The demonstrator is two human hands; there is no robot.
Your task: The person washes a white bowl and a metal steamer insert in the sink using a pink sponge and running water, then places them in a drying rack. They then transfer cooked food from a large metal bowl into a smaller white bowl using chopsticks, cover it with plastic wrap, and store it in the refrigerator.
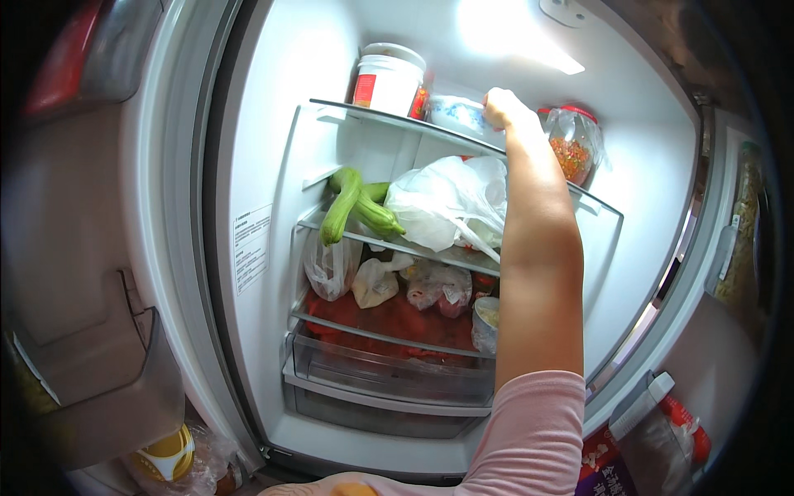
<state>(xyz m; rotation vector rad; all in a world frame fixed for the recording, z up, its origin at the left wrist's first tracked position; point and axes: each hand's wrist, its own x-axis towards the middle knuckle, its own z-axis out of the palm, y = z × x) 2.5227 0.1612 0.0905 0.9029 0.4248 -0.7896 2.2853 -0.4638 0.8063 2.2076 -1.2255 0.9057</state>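
Observation:
My right arm stretches up into an open fridge, and my right hand (499, 109) is closed at the right rim of a white bowl with a blue pattern (456, 114). That bowl stands on the top glass shelf (397, 118). My fingertips are partly hidden behind the hand. Left of the bowl are a white tub with a red label (389, 83) and a small red package (420, 101). To the right of my wrist stands a clear jar with a red lid (572, 145), holding orange-red bits and wrapped in plastic. My left hand is out of the picture.
Green gourds (351, 207) and a white plastic bag (447, 202) lie on the middle shelf, the gourds overhanging its edge. Bagged food (376, 281) and a small bowl (486, 324) sit below, above clear drawers (380, 372). Open doors with bins (107, 397) flank both sides.

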